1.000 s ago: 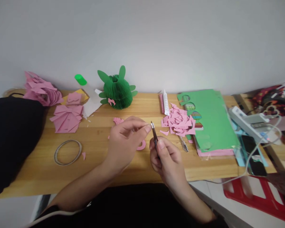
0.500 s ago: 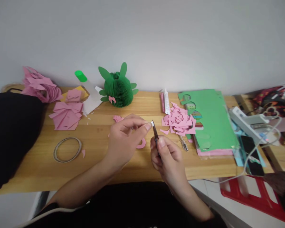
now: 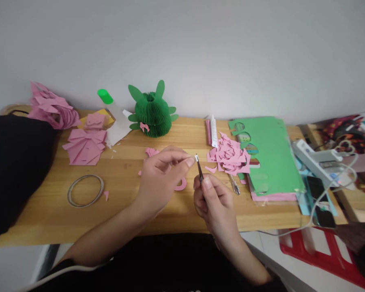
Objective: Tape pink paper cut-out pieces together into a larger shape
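Tweezers point(image 3: 200, 173) in right hand point(image 3: 214, 200) meet white scrap point(image 3: 196, 157) pinched by left hand point(image 3: 162, 178).

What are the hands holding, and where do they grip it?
The right hand holds tweezers by their lower end; the left hand seems to pinch a tiny white bit at the tweezers' tip.

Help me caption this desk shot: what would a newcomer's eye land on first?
The leafy green honeycomb-paper ball at the back of the wooden desk, by the wall. Mid-desk, the right hand grips thin dark tweezers whose tip meets the left hand at a tiny white scrap. A heap of pink paper scraps lies just right of them.
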Demonstrator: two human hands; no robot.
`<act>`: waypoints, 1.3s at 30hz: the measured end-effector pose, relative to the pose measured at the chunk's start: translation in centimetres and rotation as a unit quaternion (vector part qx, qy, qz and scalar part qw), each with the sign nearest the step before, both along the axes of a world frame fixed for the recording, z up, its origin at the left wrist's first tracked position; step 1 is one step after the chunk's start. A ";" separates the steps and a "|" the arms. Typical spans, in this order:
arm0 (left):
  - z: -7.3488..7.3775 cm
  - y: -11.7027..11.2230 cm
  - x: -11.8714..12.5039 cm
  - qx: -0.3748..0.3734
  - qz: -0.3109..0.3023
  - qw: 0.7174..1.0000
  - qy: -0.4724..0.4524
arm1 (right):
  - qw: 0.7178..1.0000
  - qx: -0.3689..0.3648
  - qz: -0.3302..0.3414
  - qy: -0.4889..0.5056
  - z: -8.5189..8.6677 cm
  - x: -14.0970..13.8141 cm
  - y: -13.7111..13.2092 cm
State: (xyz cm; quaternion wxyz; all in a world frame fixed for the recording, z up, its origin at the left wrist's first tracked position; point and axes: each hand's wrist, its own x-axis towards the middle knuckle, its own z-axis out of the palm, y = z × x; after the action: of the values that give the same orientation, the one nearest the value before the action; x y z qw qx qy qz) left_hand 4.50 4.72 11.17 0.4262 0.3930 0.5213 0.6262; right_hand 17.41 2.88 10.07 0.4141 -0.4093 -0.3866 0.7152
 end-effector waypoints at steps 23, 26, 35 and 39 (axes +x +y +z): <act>0.0 0.1 -0.2 -0.001 0.015 0.999 0.032 | 1.000 0.016 -0.006 -0.022 -0.3 -0.2 0.5; -0.1 0.1 -0.2 -0.003 0.015 0.999 0.031 | 1.000 0.008 -0.003 -0.025 -0.4 -0.2 0.5; 0.0 0.0 -0.5 -0.001 0.005 1.000 0.031 | 0.999 0.012 0.010 -0.032 -0.6 -0.1 0.5; 0.2 0.0 -0.6 -0.008 0.003 0.999 0.036 | 0.999 0.017 0.004 -0.045 -0.5 0.0 0.5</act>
State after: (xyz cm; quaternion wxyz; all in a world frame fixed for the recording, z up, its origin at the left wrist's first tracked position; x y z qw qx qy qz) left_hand 3.86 4.70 11.35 0.4088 0.4102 0.5425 0.6085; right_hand 17.41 3.34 9.52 0.3999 -0.4324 -0.4190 0.6910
